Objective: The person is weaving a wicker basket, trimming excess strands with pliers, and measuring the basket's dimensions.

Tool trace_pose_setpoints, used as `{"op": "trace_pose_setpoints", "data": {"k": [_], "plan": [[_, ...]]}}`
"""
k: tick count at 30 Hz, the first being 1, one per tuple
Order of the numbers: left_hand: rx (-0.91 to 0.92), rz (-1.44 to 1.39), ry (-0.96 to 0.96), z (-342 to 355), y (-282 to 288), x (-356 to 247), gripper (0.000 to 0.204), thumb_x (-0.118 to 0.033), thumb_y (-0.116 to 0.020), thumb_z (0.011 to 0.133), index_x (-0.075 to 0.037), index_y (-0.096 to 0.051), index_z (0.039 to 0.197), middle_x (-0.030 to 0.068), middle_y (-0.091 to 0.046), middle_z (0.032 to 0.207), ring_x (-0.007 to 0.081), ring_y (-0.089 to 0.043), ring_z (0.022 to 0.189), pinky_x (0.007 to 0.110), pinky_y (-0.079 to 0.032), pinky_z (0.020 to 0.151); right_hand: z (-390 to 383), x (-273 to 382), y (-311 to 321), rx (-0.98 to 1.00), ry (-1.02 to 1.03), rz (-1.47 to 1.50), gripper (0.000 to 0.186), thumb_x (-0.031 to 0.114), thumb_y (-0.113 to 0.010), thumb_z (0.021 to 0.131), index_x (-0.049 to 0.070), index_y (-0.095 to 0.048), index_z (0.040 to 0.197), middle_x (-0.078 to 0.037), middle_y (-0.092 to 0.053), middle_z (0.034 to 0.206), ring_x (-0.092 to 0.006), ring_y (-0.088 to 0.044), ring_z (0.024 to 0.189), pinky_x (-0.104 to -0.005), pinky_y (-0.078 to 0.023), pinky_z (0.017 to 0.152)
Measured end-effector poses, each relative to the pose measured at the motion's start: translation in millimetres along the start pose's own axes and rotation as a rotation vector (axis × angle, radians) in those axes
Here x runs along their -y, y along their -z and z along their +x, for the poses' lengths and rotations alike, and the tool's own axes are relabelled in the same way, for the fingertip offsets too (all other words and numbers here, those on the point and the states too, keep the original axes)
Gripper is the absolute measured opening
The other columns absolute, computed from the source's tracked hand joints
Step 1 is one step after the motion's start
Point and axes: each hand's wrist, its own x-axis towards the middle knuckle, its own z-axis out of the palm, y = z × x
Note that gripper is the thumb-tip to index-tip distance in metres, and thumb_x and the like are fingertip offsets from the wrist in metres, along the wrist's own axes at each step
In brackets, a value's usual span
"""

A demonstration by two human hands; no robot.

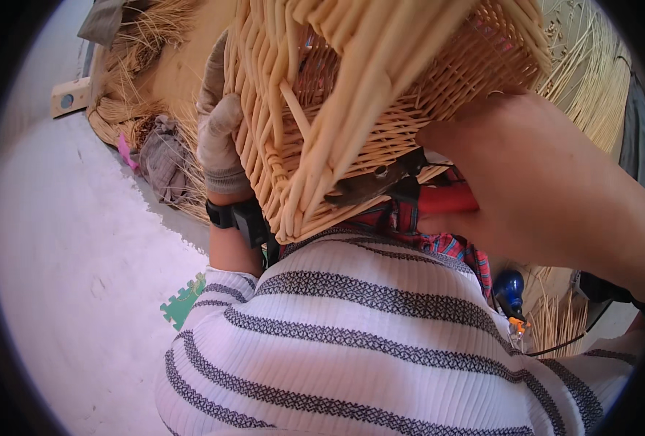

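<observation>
A pale woven wicker basket (pixel 384 131) is tilted close in front of me, with one thick braided edge running diagonally toward me. My left hand (pixel 221 138), in a light grey work glove, is closed on the basket's left side, with part of its fingers hidden behind the weave. My right hand (pixel 493 160) is bare and wrapped round the red handle of a pair of pruning shears (pixel 381 180). Their dark metal jaws, with a pivot bolt, lie against the basket's near lower edge. What is between the jaws cannot be made out.
A bundle of thin canes (pixel 591 80) lies at the far right. At the left are loose cane scraps (pixel 151 36), a crumpled grey cloth (pixel 166 160) and a wooden block (pixel 70 97). A green foam mat piece (pixel 183 300) lies lower left. A blue rounded object (pixel 509 287) sits lower right.
</observation>
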Motion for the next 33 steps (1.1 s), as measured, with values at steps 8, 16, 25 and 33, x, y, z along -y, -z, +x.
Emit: {"op": "trace_pose_setpoints", "data": {"k": [8, 16, 25, 33], "plan": [[-0.077, 0.159, 0.009, -9.3, -20.2, -16.7, 0.049, -0.031, -0.06, 0.099, 0.005, -0.055, 0.131, 0.0178, -0.066, 0.122, 0.0229, -0.069, 0.103, 0.034, -0.06, 0.088, -14.1, -0.1, -12.8, -0.182, -0.096, 0.186, 0.038, 0.028, -0.084, 0.073, 0.0, -0.065, 0.089, -0.013, -0.065, 0.076, -0.0326, -0.067, 0.079, -0.0416, -0.05, 0.084], [-0.008, 0.202, -0.05, -6.0, -31.5, -16.0, 0.046, -0.02, -0.054, 0.101, 0.005, -0.052, 0.139, 0.0161, -0.063, 0.13, 0.0193, -0.065, 0.112, 0.031, -0.055, 0.094, -13.9, 17.5, -6.8, -0.016, -0.237, -0.085, 0.036, 0.028, -0.084, 0.074, 0.001, -0.064, 0.086, -0.011, -0.065, 0.077, -0.0296, -0.066, 0.079, -0.0409, -0.049, 0.083], [-0.087, 0.107, -0.029, -4.4, -17.6, -8.6, 0.063, -0.026, -0.067, 0.093, 0.003, -0.045, 0.145, 0.0184, -0.061, 0.133, 0.0243, -0.064, 0.115, 0.036, -0.054, 0.099, -23.0, -36.9, -28.6, 0.113, -0.087, 0.015, 0.035, 0.022, -0.083, 0.072, 0.005, -0.064, 0.095, -0.013, -0.062, 0.069, -0.0323, -0.066, 0.072, -0.0439, -0.05, 0.066], [-0.05, 0.044, 0.048, 5.8, -5.6, -0.1, 0.069, -0.024, -0.069, 0.09, 0.001, -0.041, 0.149, 0.0179, -0.056, 0.141, 0.0279, -0.061, 0.122, 0.041, -0.051, 0.105, -0.9, -60.1, -92.4, -0.318, 0.003, 0.24, 0.038, 0.018, -0.081, 0.072, 0.004, -0.066, 0.104, -0.012, -0.063, 0.069, -0.0371, -0.064, 0.07, -0.0449, -0.051, 0.067]]}}
